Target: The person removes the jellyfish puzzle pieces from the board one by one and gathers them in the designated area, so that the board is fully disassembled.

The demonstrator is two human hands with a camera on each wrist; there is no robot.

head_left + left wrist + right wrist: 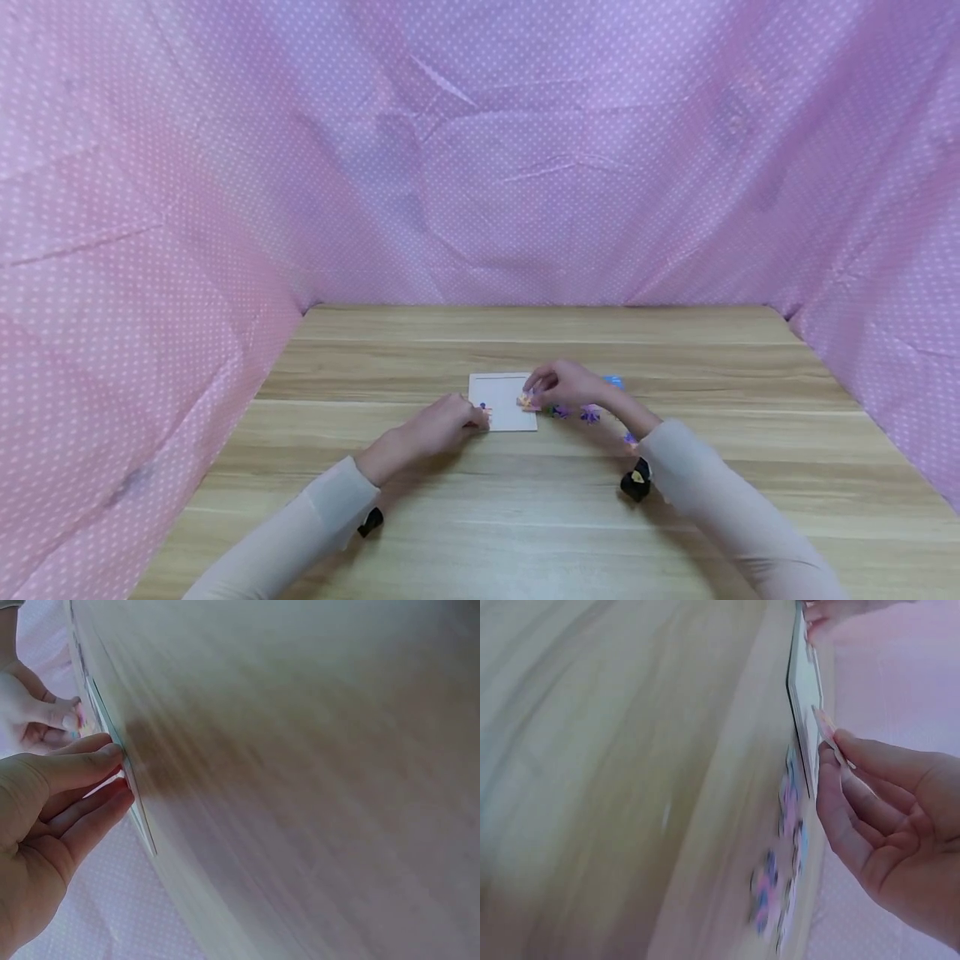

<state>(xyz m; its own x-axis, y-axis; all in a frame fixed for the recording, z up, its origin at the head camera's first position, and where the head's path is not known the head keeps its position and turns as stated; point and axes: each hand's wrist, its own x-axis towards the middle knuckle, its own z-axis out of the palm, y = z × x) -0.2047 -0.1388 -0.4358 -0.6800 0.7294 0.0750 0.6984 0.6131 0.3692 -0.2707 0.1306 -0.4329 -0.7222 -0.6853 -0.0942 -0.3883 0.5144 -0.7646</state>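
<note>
A flat white puzzle board [501, 392] lies on the table between the two hands. My right hand [568, 384] pinches a colourful jigsaw piece [826, 729] between thumb and fingertips, tilted over the board's right part. At the lower left corner of the board, my left hand [450, 421] has its thumb and bent fingers close together on a small jigsaw piece [484, 409], mostly covered by the fingertips. The left wrist view shows those fingertips [112, 754] right at the board's edge.
Several loose purple and pink jigsaw pieces [765, 892] lie right of the board, partly under the right forearm. A blue item [614, 382] shows behind the right wrist. Black wrist straps [636, 481] hang near the sleeves. Pink dotted cloth [480, 167] surrounds the wooden table [480, 517].
</note>
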